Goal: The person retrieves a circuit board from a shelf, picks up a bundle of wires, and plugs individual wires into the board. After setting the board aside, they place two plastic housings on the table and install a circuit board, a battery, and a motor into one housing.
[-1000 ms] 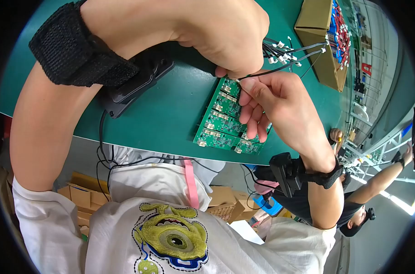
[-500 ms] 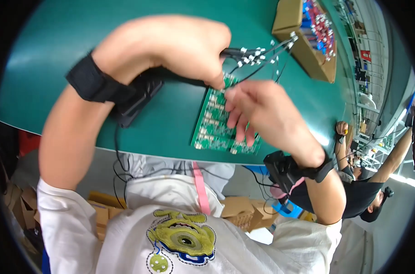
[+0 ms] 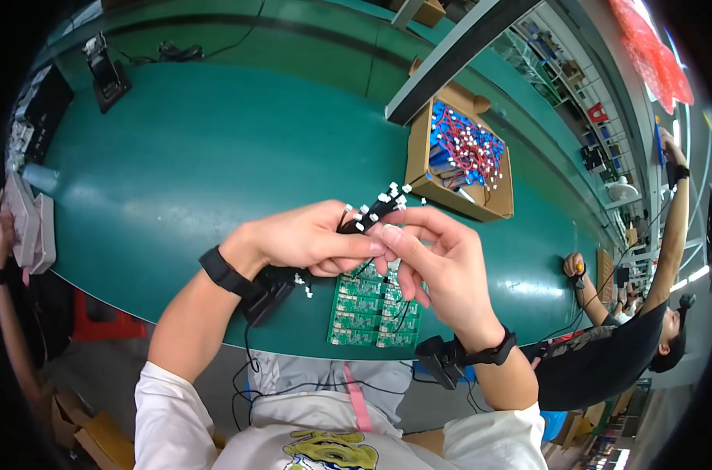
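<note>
A bundle of thin black cables (image 3: pixel 381 210) with small white plugs is gripped in my left hand (image 3: pixel 313 235), plugs sticking out at the far side. My right hand (image 3: pixel 442 254) meets it fingertip to fingertip, thumb and fingers pinched together. What lies in that pinch is too small to make out. Below both hands a green circuit board panel (image 3: pixel 360 317) lies flat on the table, its far part covered by them. A loose black cable (image 3: pixel 404 315) trails over the panel under my right hand. More white plugs (image 3: pixel 303 286) show beside my left wrist.
Beyond my hands, a cardboard box (image 3: pixel 469 205) holds blue cylindrical parts with red wires and white plugs. A metal post (image 3: pixel 450 66) rises behind it. Black stand (image 3: pixel 105 74) and white trays (image 3: pixel 39 227) sit far left. Co-workers are at both sides; one wears a black shirt (image 3: pixel 599 356).
The view has tilted up and shows more of the table. My left hand, earlier bent over the panel's far end, now holds the cable bundle against my right fingertips. My right fingers have closed into a pinch.
</note>
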`<action>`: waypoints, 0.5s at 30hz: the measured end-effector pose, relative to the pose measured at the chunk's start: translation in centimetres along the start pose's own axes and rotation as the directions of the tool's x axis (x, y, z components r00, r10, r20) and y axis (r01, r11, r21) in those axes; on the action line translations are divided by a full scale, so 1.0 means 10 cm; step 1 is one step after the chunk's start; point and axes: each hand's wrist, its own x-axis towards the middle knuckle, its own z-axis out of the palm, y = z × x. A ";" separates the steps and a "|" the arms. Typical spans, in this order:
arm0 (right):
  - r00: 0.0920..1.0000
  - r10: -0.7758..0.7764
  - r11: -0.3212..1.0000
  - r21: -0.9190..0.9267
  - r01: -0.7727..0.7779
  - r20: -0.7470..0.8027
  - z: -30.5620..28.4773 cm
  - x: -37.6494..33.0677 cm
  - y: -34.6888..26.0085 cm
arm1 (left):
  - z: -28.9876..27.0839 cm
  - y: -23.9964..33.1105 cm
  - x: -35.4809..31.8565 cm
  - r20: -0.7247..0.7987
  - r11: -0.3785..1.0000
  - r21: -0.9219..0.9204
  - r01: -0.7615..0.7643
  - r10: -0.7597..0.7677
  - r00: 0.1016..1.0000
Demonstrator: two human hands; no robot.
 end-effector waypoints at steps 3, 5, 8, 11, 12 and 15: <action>0.998 -0.048 0.992 0.116 0.045 0.026 -0.04 0.08 0.13 | 0.02 0.02 -0.02 0.039 0.999 0.019 -0.032 0.031 0.999; 0.997 -0.072 0.984 0.166 0.066 0.031 -0.06 0.10 0.20 | 0.00 0.02 -0.01 0.035 0.999 0.029 -0.024 0.023 0.999; 0.987 -0.158 0.942 0.299 0.154 -0.009 -0.03 0.07 0.27 | -0.01 0.03 0.00 0.036 0.999 0.034 -0.011 0.010 0.999; 0.969 -0.244 0.912 0.329 0.243 -0.039 -0.02 0.04 0.30 | -0.02 0.03 0.00 0.047 0.993 -0.095 -0.072 0.077 0.996; 0.959 -0.279 0.896 0.346 0.280 -0.053 -0.02 0.03 0.30 | 0.00 0.01 0.02 0.051 0.993 -0.090 -0.072 0.076 0.996; 0.927 -0.366 0.865 0.337 0.371 -0.079 0.00 0.01 0.33 | 0.06 -0.06 0.07 -0.080 0.940 -0.198 -0.277 0.266 0.961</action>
